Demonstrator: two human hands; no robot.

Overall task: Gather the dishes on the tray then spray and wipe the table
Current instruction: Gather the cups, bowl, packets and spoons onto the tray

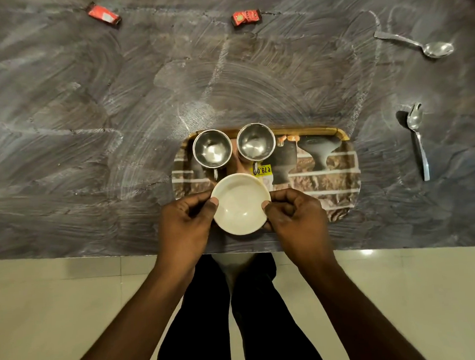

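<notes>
— So, where's the dish?
— Round cream ceramic bowl [241, 203], at the near edge of the rectangular brick-print tray [341, 171]. My left hand [183, 226] and right hand [296, 220] pinch opposite sides of the rim, probably to keep it level. Can't tell if it's set down.
— Orientation?
— Mouth up. It's round, so no long axis.

Both bare forearms reach into view, the left from 7 o'clock and the right from 5 o'clock, converging toward the middle. The left hand [183, 226] pinches the white bowl [241, 205] at its 9 o'clock rim, thumb tip on the rim and fingers curled. The right hand [296, 220] pinches the 3 o'clock rim the same way, knuckles up.
</notes>
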